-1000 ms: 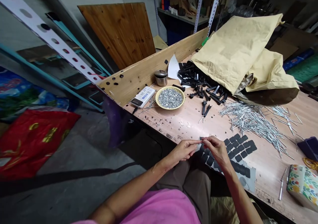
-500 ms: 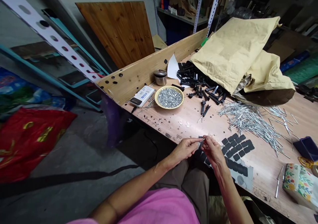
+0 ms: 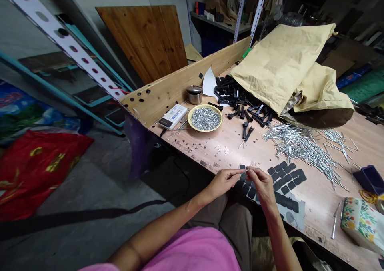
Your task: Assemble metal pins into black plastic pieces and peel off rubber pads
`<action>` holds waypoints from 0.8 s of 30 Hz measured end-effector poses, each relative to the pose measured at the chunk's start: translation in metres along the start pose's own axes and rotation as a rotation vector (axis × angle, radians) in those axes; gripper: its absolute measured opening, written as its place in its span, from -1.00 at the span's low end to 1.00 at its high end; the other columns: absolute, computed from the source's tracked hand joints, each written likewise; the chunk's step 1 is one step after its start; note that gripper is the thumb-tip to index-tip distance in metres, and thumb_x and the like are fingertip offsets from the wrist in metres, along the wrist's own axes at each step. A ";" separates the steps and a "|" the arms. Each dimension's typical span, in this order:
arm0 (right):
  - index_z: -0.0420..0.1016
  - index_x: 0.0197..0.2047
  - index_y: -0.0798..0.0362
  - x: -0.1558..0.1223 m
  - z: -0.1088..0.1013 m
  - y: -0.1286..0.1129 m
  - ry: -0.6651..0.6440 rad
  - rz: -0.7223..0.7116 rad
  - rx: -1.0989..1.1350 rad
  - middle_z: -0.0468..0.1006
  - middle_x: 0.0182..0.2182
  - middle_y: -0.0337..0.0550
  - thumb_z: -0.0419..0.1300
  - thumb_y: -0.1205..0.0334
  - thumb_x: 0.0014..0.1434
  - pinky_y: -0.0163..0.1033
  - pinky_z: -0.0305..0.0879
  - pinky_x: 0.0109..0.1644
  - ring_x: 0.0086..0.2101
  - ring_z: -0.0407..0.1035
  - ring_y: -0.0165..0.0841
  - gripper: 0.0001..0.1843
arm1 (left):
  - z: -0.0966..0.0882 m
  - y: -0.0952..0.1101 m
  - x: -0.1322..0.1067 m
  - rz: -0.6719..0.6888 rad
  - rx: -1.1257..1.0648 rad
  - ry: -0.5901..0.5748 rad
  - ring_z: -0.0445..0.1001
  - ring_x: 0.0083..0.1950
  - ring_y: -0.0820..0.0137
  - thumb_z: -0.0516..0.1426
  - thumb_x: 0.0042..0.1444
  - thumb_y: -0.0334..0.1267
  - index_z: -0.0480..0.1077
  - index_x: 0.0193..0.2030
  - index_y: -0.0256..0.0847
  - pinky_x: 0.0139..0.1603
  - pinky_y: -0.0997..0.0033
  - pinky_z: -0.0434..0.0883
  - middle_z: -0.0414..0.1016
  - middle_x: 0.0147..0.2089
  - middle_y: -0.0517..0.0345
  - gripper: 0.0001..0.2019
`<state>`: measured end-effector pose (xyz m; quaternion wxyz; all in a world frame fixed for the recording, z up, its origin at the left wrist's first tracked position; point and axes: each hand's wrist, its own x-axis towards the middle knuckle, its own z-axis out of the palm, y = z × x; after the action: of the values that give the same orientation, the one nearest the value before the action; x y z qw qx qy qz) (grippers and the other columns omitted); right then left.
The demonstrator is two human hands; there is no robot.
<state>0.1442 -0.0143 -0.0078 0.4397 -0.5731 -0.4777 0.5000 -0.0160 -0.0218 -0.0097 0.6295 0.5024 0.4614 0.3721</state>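
Observation:
My left hand (image 3: 224,181) is closed in a pinch round a thin metal rod (image 3: 244,171), most of which the fingers hide. At the rod's end my right hand (image 3: 263,183) has its thumb and fingertips pinched together; what lies between them is too small to make out. Beneath and beside the hands, black rounded-square pads (image 3: 282,179) lie in rows on a grey sheet (image 3: 299,219). A loose pile of thin metal rods (image 3: 303,149) spreads beyond them. Farther left stands a yellow bowl (image 3: 205,130) filled with small shiny metal pieces.
Black plastic parts (image 3: 231,95) are heaped beside a large brown paper bag (image 3: 283,63). A white device (image 3: 173,117) and a lidded metal pot (image 3: 194,95) stand by the wooden board (image 3: 168,95). At right are a dark blue box (image 3: 370,179) and a floral box (image 3: 358,219).
The right hand has turned a little and its fingers have shifted at the rod's end. The left hand has stayed nearly in place, and the view has moved slightly.

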 end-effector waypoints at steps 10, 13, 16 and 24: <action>0.59 -0.43 0.04 0.000 -0.018 -0.004 -0.107 0.159 0.078 0.58 -0.51 -0.18 0.41 -0.11 -0.28 -0.15 0.46 -0.33 -0.50 0.47 -0.29 -0.58 | 0.004 -0.005 0.000 0.239 0.369 -0.001 0.50 -0.01 0.34 0.03 0.12 -0.38 0.47 -0.01 -0.12 0.08 0.36 0.38 0.54 -0.02 0.13 -0.67; 0.60 -0.41 0.04 -0.001 -0.023 -0.003 -0.123 0.117 0.013 0.58 -0.51 -0.16 0.38 -0.13 -0.22 -0.16 0.46 -0.34 -0.48 0.49 -0.27 -0.59 | 0.004 -0.005 0.001 0.231 0.364 -0.028 0.49 0.01 0.32 0.02 0.13 -0.39 0.46 0.00 -0.17 0.10 0.36 0.37 0.52 0.00 0.09 -0.67; 0.60 -0.42 0.00 -0.001 -0.028 -0.007 -0.166 -0.010 -0.147 0.58 -0.53 -0.18 0.33 -0.10 -0.12 -0.20 0.42 -0.38 -0.49 0.48 -0.27 -0.66 | 0.001 -0.004 0.002 0.228 0.369 -0.072 0.50 0.01 0.33 0.03 0.14 -0.38 0.47 -0.01 -0.17 0.09 0.38 0.38 0.53 0.00 0.10 -0.68; 0.57 -0.42 -0.07 -0.004 -0.035 -0.021 -0.262 -0.343 -0.520 0.54 -0.56 -0.26 0.21 0.05 0.09 -0.30 0.29 -0.43 -0.55 0.39 -0.35 -0.81 | -0.006 0.000 0.003 0.211 0.334 -0.191 0.51 0.00 0.33 0.04 0.09 -0.39 0.50 -0.05 -0.13 0.09 0.35 0.38 0.53 -0.03 0.17 -0.68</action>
<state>0.1765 -0.0163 0.0174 0.2913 -0.5083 -0.7311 0.3496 -0.0211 -0.0168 -0.0106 0.5360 0.6782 0.3996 0.3052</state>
